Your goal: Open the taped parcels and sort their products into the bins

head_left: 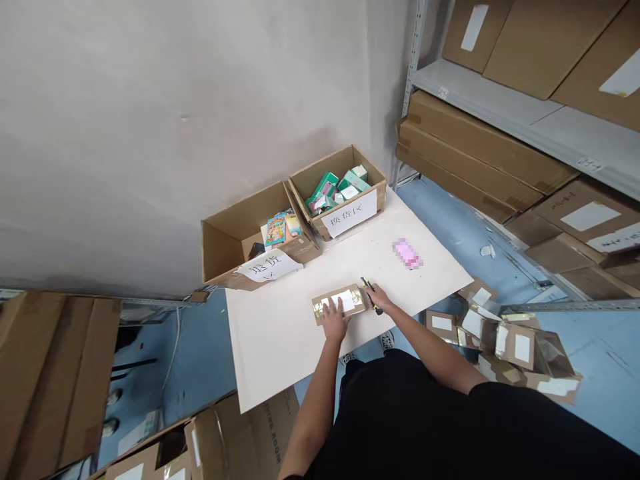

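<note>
A small brown cardboard box (317, 308) with a white label and shiny tape lies on the white table in front of me. My left hand (335, 320) rests on its near side, fingers spread over the label. Gripped in my right hand (379, 297) is a black and yellow utility knife (378, 309), just off the box's right end. Whether the knife's tip touches the box I cannot tell.
On the white table (270, 347) stand two open cartons with handwritten signs: the left carton (220, 247) holds colourful packs, the right carton (379, 193) green boxes. A blurred pink item (407, 254) lies at the right. Opened boxes (520, 347) cover the floor beside shelves (530, 120).
</note>
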Demonstrator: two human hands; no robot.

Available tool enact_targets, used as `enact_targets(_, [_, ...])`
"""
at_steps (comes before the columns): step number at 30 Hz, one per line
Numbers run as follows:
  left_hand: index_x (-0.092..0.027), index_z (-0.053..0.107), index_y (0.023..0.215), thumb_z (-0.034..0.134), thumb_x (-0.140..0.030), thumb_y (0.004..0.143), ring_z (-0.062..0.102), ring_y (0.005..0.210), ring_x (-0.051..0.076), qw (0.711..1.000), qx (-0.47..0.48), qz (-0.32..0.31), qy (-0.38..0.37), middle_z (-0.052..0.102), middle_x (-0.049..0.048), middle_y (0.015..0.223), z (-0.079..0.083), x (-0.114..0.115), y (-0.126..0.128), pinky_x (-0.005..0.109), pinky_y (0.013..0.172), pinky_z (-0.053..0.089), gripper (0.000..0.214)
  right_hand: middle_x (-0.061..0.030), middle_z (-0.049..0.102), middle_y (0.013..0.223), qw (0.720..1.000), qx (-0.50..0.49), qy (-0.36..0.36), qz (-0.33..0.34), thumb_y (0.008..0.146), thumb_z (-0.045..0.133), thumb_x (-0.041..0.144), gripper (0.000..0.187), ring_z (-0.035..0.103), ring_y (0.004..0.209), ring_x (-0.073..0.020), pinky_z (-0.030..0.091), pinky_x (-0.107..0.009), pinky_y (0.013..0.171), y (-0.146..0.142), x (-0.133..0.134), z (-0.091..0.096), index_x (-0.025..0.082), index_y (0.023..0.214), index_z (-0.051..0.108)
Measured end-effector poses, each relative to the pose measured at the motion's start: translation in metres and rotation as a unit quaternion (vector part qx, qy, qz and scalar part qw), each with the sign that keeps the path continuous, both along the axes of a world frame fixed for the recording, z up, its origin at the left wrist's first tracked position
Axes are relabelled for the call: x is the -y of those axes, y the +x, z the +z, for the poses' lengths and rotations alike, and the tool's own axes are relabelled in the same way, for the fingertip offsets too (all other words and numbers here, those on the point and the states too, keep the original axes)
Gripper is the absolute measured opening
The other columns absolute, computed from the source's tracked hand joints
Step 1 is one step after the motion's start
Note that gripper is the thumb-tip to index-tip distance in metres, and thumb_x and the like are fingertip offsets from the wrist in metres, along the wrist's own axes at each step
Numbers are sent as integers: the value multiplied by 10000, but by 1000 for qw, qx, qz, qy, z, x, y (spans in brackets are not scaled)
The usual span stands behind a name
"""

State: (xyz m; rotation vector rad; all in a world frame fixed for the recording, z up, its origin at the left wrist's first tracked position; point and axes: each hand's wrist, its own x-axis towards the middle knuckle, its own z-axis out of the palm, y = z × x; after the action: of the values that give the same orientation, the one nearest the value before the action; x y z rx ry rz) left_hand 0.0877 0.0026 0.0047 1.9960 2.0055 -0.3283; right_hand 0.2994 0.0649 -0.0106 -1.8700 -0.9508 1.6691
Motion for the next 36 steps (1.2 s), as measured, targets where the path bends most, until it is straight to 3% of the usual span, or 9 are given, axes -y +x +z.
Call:
enact_targets(3, [-314,321,1675,567,-616,984,293,1578,428,1000,-5,-10,2,273,141,1753,5,-6,-7,640,1225,341,794,89,523,527,997,-41,-1,66,1060,508,508,291,513,378,-121,388,-207,431,15,19,1,248,931,499])
enact_targets(7, [-325,328,1672,555,-634,983,314,1566,427,1000,-12,-7,7,296,134,1746,5,-7,-8,637,1214,358,789,79,536,548,995,1,20,102,1087,484,472,283,504,376,-115,380,-207,432,17,26,8,241,932,531])
enact_targets(12, [-318,336,1671,545,-643,983,322,1561,426,1000,-15,-9,17,309,137,1740,5,-5,-5,625,1218,357,789,-31,718,796,975,141,53,166,1095,495,423,262,652,604,-162,445,-235,585,6,15,19,214,1016,633])
enact_targets(16, [-340,325,1672,541,-647,982,332,1556,419,1000,-14,1,4,320,121,1739,6,-7,-5,619,1206,376,785,-70,757,912,964,188,42,182,1122,416,440,340,705,736,-185,464,-239,674,5,22,21,193,1123,651])
enact_targets(20, [-322,322,1675,535,-643,987,309,1568,413,1000,-10,5,1,285,121,1753,7,-7,-4,590,1220,367,788,-58,747,879,967,178,32,182,1123,414,456,354,675,643,-160,454,-231,623,4,23,20,189,1156,644])
enact_targets(24, [-337,333,1668,532,-669,979,311,1564,412,1000,-4,15,-1,293,122,1749,9,-8,-2,594,1218,361,791,-17,674,695,981,120,29,149,1074,522,489,315,585,484,-146,423,-246,523,6,16,16,207,1045,660])
enact_targets(27, [-339,335,1665,556,-664,967,302,1564,417,1000,2,19,-10,290,124,1749,12,-9,1,604,1213,361,801,33,568,547,990,62,21,127,989,663,537,312,520,407,-139,398,-248,474,17,20,12,230,939,650])
enact_targets(31, [-319,336,1666,594,-664,943,303,1556,431,999,-1,21,-25,298,144,1741,17,-13,5,589,1202,376,842,69,504,481,988,18,4,153,913,747,542,340,480,360,-121,365,-230,431,40,38,7,234,853,615])
enact_targets(36, [-344,489,1581,566,-692,949,410,1482,391,999,10,-21,-42,430,117,1668,34,-38,-19,538,1178,402,726,86,502,505,997,13,6,74,1007,564,576,346,496,359,-120,381,-216,420,37,53,4,243,915,552])
